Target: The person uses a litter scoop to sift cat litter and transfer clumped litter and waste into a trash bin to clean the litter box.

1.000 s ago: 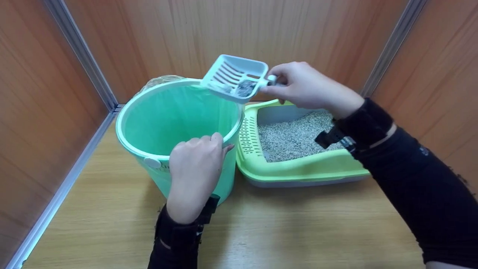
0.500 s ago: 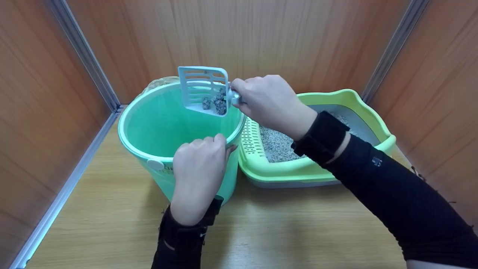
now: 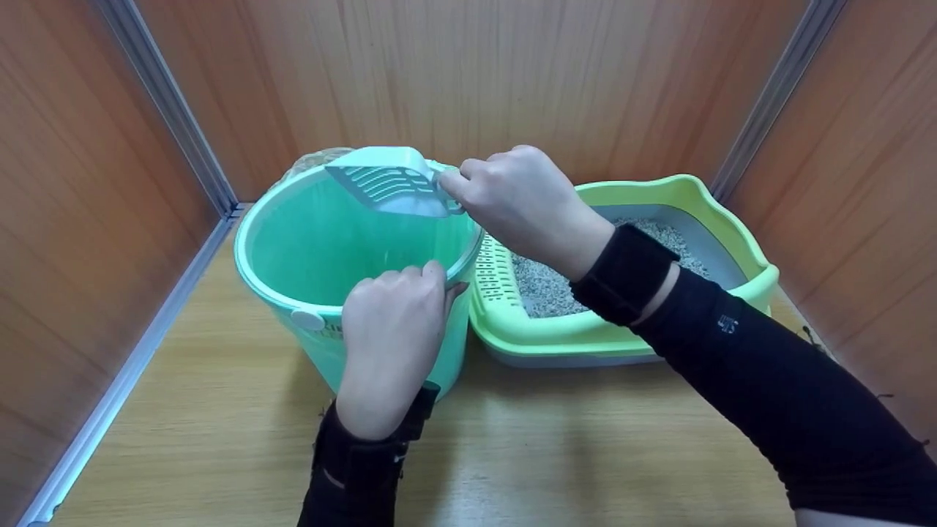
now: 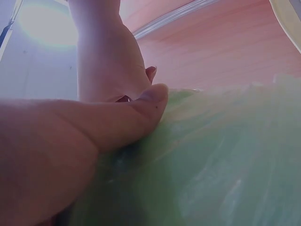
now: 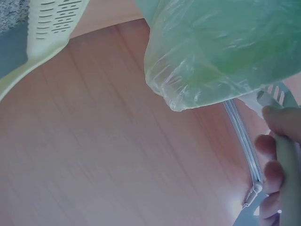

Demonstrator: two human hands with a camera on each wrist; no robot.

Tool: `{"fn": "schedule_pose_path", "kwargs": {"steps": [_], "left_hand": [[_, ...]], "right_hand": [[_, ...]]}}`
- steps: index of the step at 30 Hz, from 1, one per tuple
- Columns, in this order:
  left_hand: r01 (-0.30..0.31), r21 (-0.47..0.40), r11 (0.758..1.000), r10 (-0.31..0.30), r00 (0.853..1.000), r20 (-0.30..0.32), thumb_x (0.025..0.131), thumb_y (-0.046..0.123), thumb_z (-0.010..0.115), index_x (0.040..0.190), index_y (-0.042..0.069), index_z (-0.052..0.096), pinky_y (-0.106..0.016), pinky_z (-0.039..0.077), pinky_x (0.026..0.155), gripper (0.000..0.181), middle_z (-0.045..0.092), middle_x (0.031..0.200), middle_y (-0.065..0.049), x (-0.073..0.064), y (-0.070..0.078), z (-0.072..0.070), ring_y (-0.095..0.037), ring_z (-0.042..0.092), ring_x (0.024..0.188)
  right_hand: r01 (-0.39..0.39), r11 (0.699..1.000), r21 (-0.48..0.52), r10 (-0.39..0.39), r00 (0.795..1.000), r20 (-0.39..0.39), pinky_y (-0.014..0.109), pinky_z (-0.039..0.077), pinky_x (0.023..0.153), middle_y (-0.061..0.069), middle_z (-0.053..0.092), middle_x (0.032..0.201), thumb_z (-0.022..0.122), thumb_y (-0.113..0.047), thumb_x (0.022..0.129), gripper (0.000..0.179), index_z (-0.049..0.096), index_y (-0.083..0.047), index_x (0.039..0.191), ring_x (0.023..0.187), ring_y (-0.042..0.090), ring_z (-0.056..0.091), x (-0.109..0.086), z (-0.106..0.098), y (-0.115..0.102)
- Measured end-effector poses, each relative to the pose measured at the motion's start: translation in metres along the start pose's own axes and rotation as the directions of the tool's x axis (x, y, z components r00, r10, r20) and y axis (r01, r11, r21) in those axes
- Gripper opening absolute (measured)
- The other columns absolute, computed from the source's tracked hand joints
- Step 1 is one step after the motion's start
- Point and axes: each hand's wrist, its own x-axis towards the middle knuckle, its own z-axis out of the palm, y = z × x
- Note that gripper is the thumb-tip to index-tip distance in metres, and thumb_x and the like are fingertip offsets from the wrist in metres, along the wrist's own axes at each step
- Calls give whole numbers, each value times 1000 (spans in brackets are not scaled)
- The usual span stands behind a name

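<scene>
A light blue slotted litter scoop (image 3: 388, 179) is tipped over the mouth of a green bin (image 3: 258, 277), its underside partly turned up. My right hand (image 3: 523, 208) grips its handle; the right wrist view shows fingers wrapped round that handle (image 5: 288, 174). I see no clump on the scoop, and a small dark speck shows inside the bin below it. My left hand (image 3: 395, 315) holds the bin's near right rim, fingers curled over it. In the left wrist view its thumb (image 4: 124, 123) lies against the lined bin wall.
Right of the bin stands a lime-green litter box (image 3: 585, 342) with grey litter (image 3: 542, 289); my right forearm crosses above it. A clear bag liner (image 5: 181, 77) overhangs the bin's rim. Wood-grain panels (image 3: 512, 80) enclose the back and sides.
My right hand has carried the scoop left from beside the bin to over its mouth and turned it over. The grey clumps on it are gone from sight. The left hand keeps its hold.
</scene>
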Motion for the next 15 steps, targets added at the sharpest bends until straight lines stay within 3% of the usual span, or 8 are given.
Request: {"fn": "schedule_pose_path", "kwargs": {"steps": [5,9,12,13,15], "left_hand": [[-5,2,1000,5,1000,-20,97,42,79,73,7,61,-34,40,47,46,49,55,-4,0,0,1,-25,57,49],[-16,2,1000,16,999,-49,97,40,79,69,8,57,-35,38,46,48,47,54,-2,-1,0,1,-24,55,48],[-22,7,1000,22,997,-68,95,40,81,66,9,52,-34,36,45,51,42,53,-1,-1,-1,1,-23,50,45],[-22,8,1000,22,997,-70,95,39,82,66,9,51,-33,35,45,52,40,53,-1,-1,-1,1,-23,49,45],[-21,15,1000,22,997,-69,95,40,82,66,9,50,-33,34,45,53,38,53,-1,-2,-2,0,-22,46,44]], "right_hand": [[-58,995,83,59,998,-5,34,36,46,8,61,68,65,-4,100,6,71,-3,100,50,20,41,-3,-2,6],[-217,950,226,217,976,23,42,48,50,12,73,87,66,-21,105,21,75,-1,104,57,26,56,-12,-10,24],[-371,891,263,347,928,133,50,56,61,14,76,101,62,-31,109,33,75,-1,112,71,31,67,-24,-22,49],[-426,864,267,386,903,190,51,57,65,15,76,103,60,-33,110,35,74,-1,114,75,31,68,-28,-26,59],[-539,802,258,453,830,326,51,56,69,15,76,106,57,-37,111,40,71,-1,119,80,31,68,-38,-33,80]]}}
